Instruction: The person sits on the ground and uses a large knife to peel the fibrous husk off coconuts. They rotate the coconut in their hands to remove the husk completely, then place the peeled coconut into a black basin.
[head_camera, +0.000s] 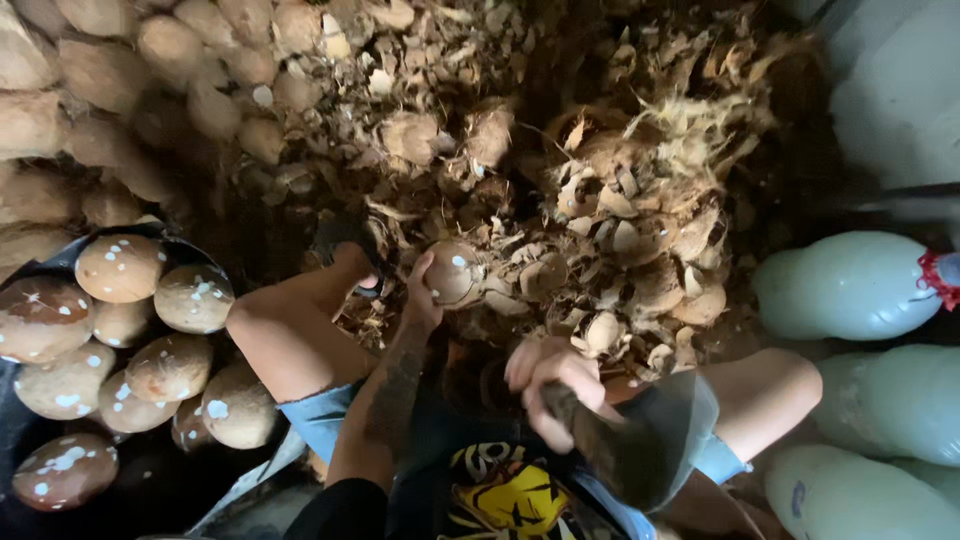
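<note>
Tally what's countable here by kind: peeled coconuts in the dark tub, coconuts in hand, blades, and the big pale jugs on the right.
Peeled coconuts in the dark tub: 10 visible, e.g.
Coconut held in the left hand: 1
Cleaver in the right hand: 1
Pale jugs: 4 in view, e.g.
Total: 16

This is a rough coconut-husking work spot, not a home room. Beyond the left hand (425, 290), which steadies a coconut (452, 272), a deep heap of shell shards and husk fibre (620, 220) covers the ground. Left of that grip, peeled coconuts (150, 340) fill a dark tub, with unpeeled ones (110, 90) stacked behind. Right of the grip lie large pale plastic jugs (850, 285).
</note>
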